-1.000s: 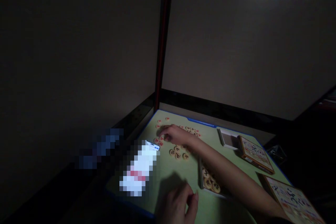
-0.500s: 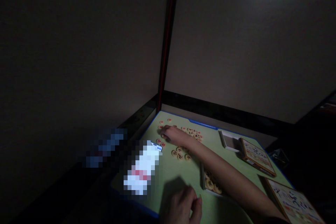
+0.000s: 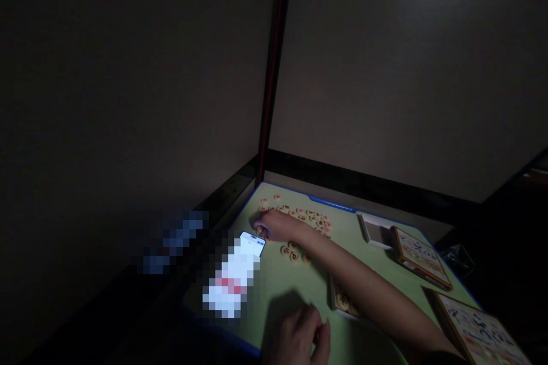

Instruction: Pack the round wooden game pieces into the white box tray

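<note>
On the green table my right hand (image 3: pixel 276 224) reaches far left, its fingertips closed at a round Chinese chess piece (image 3: pixel 259 231) just above the phone. The hand partly hides that piece. My left hand (image 3: pixel 297 335) lies low at the near edge with its fingers curled in; what is inside them, if anything, is hidden. Pale discs with red or dark characters (image 3: pixel 317 220) cluster beyond my right forearm. Several larger-looking pieces (image 3: pixel 294 256) lie on the near side of it. Under the forearm, a shallow box (image 3: pixel 331 296) holds more pieces.
A lit phone (image 3: pixel 252 244) lies at the left of the table (image 3: pixel 278 279), its screen mostly blurred. At the right are an open white tray (image 3: pixel 379 232), a printed box (image 3: pixel 422 256) and another printed box (image 3: pixel 482 328). Walls (image 3: pixel 377 85) rise behind the table.
My right hand has moved slightly down and left, from beside the far pieces to the red pieces near the phone. My left hand stays nearly still.
</note>
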